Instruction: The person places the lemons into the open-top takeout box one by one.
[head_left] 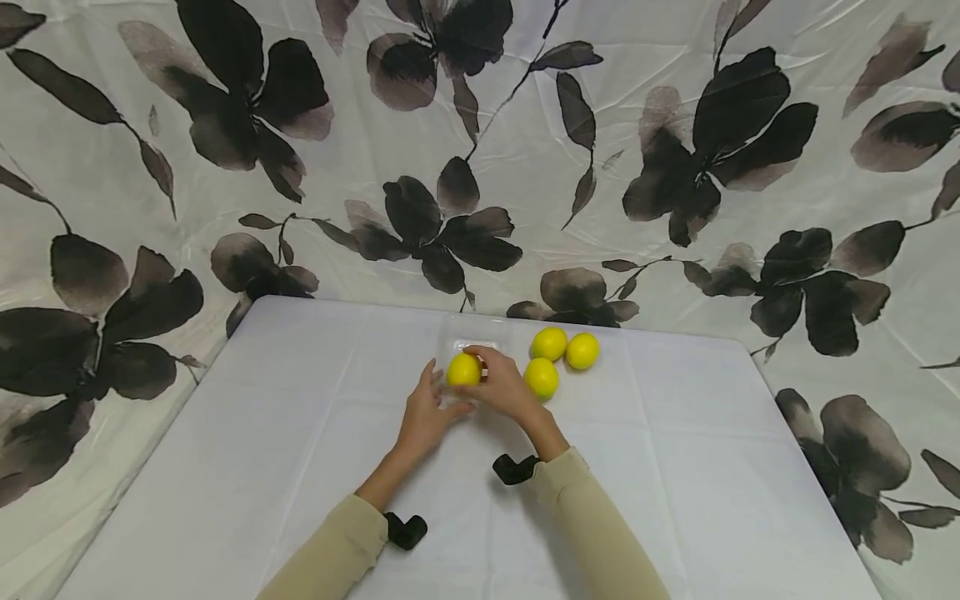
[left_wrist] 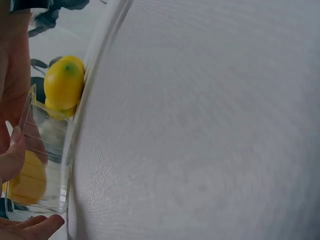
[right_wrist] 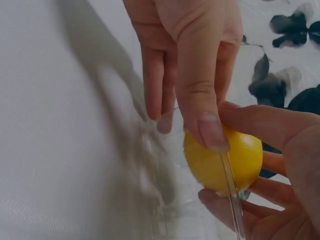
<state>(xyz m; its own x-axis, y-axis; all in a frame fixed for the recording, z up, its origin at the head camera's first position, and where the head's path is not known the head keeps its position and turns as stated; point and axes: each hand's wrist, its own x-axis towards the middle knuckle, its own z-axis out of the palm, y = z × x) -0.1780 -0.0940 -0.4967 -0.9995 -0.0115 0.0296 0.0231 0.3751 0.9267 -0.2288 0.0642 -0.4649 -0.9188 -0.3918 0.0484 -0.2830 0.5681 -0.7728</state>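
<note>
My right hand (head_left: 512, 392) grips a yellow lemon (head_left: 464, 371) between thumb and fingers, at a clear plastic container (head_left: 448, 337). In the left wrist view, the held lemon (left_wrist: 31, 181) shows through the container's clear wall (left_wrist: 50, 112). My left hand (head_left: 423, 417) holds the container from its left and near side. Its thumb (right_wrist: 212, 132) presses on the rim in the right wrist view, over the near face of the lemon (right_wrist: 245, 160). Part of the container is hidden behind both hands.
Three more lemons lie close together just right of the container: one (head_left: 549, 343) at the back, one (head_left: 582, 352) to the right and one (head_left: 542, 379) nearer. A white cloth covers the table (head_left: 360, 450). Behind its far edge hangs a flowered cloth (head_left: 315, 208).
</note>
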